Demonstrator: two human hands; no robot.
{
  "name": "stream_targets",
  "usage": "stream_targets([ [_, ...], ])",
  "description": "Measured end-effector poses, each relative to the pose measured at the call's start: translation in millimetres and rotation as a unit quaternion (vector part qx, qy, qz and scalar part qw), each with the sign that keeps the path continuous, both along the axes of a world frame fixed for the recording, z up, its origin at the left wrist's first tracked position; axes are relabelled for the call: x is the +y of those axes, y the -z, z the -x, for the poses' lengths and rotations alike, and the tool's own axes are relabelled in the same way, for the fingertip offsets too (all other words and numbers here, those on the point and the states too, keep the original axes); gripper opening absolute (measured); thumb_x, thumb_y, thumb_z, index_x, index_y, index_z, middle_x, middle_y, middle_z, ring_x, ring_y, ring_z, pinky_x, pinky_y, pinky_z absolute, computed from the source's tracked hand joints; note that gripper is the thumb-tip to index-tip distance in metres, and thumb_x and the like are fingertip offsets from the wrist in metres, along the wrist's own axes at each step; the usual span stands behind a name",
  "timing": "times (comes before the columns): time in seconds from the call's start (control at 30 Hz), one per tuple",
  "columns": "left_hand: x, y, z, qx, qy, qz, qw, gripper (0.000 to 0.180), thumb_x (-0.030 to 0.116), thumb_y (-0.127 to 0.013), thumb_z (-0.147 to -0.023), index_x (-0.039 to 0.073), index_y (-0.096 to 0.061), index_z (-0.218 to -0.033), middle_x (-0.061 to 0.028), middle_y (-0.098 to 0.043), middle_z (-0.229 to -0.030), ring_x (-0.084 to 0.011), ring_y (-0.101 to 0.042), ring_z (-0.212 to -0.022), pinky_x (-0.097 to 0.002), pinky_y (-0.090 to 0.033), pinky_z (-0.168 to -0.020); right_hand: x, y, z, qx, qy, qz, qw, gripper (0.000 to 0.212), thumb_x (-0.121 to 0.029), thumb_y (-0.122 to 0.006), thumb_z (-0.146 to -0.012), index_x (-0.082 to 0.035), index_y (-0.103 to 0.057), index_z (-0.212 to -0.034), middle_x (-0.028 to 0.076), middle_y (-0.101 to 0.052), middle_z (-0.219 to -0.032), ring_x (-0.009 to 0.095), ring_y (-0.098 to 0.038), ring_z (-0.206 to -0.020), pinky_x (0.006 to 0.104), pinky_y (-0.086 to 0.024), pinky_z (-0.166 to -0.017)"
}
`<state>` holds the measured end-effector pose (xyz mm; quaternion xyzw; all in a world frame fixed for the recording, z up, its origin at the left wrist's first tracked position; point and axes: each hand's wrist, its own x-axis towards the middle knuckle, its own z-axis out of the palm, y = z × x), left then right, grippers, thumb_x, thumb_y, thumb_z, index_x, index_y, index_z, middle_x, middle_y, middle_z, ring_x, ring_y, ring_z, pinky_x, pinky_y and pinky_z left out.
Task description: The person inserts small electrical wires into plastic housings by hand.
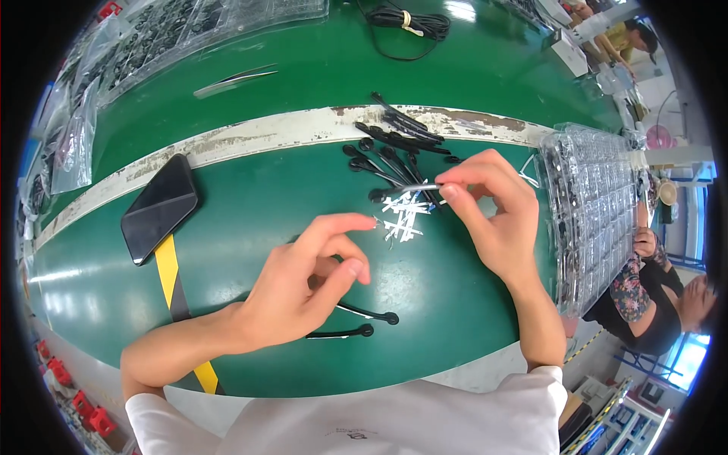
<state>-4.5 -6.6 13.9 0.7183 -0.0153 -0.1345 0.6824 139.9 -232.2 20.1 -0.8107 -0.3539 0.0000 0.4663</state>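
My right hand (504,216) pinches slim silver tweezers (421,186) between thumb and forefinger, their tips pointing left. Below the tips lies a heap of small white strips (406,220). My left hand (303,277) hovers left of that heap, its forefinger stretched out and thumb apart; a tiny speck may be at the fingertip, too small to make out. Just beyond the heap, several thin black parts with round ends (387,163) lie in a loose cluster. Two more such black parts (345,332) rest near my left wrist, partly hidden by it.
A black phone (161,208) lies at the left on yellow-black tape. Clear plastic trays (595,220) are stacked at the right edge; more trays (174,38) stand far left. Another pair of tweezers (235,80) and a coiled black cable (409,23) lie farther back. A co-worker (652,296) sits at right.
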Motion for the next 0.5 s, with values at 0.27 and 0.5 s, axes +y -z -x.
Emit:
stream_targets([
  [0.27, -4, 10, 2, -0.079, 0.027, -0.045, 0.995, 0.026, -0.003, -0.05, -0.1, 0.003, -0.052, -0.125, -0.0046, -0.067, -0.088, -0.0037, -0.052, -0.056, -0.0209, -0.036, -0.047, -2, 4, -12, 0.018, 0.032, 0.059, 0.998, 0.017, -0.001, -0.073, -0.087, -0.005, -0.076, -0.104, 0.004, -0.066, -0.09, 0.011, -0.059, -0.068, 0.0248, -0.047, -0.056],
  [0.5, -4, 3, 2, -0.059, -0.013, -0.053, 0.997, 0.021, 0.002, -0.057, -0.098, 0.005, -0.057, -0.119, -0.0017, -0.066, -0.083, -0.0078, -0.056, -0.057, -0.0248, -0.044, -0.053, 0, -3, -1, -0.181, -0.119, 0.141, 0.966, 0.02, -0.001, -0.077, -0.074, -0.009, -0.075, -0.093, 0.003, -0.058, -0.081, 0.018, -0.06, -0.069, 0.0311, -0.048, -0.055],
])
